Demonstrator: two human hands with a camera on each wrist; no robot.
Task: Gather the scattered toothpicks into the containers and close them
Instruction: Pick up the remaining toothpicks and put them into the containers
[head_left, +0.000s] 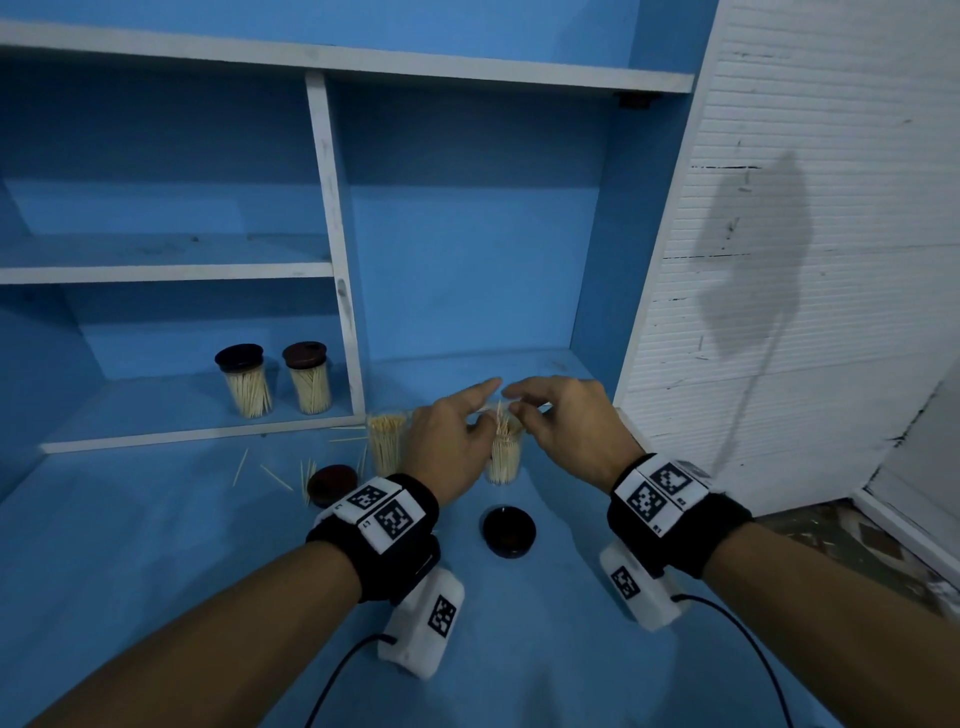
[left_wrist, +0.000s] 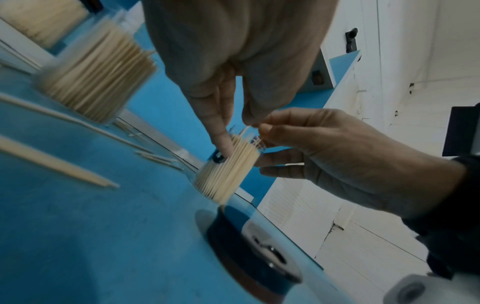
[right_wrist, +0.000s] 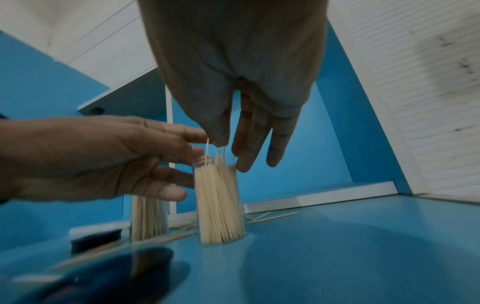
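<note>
Shelf unit (head_left: 332, 249): you face blue compartments with white edges, split by 1 white upright divider.
Wall panel (head_left: 779, 156): on your right, white ribbed boards, scuffed, with a grey shadow.
Countertop (head_left: 156, 571): blue.

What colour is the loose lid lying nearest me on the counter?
Dark brown, nearly black; the lid shows best in the head view, lying open side up on the blue counter.

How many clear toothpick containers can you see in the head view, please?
4: two dark-lidded containers on the left shelf, one open container left of the hands, one open container between them. None seems hidden.
</note>
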